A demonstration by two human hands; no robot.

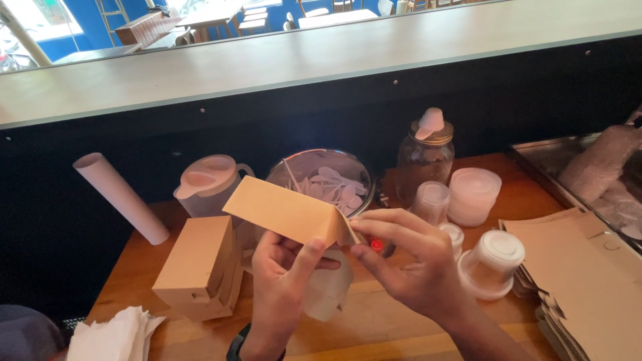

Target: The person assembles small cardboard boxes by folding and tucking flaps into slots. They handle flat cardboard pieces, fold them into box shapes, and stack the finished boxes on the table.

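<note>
Both hands hold a flat tan cardboard box blank (284,210) up over the wooden table (374,321). My left hand (281,277) grips it from below with the thumb pressed on its lower edge. My right hand (408,257) pinches the folded right end between fingers and thumb. A translucent plastic cup partly shows behind the left hand. A folded tan box (197,264) stands just to the left of the hands.
A stack of flat tan cardboard blanks (588,281) lies at the right. Lidded plastic cups (491,264), a glass jar (423,164), a round glass bowl with white pieces (328,180), a pitcher (208,184), a white paper roll (120,197) and napkins (114,337) surround the hands.
</note>
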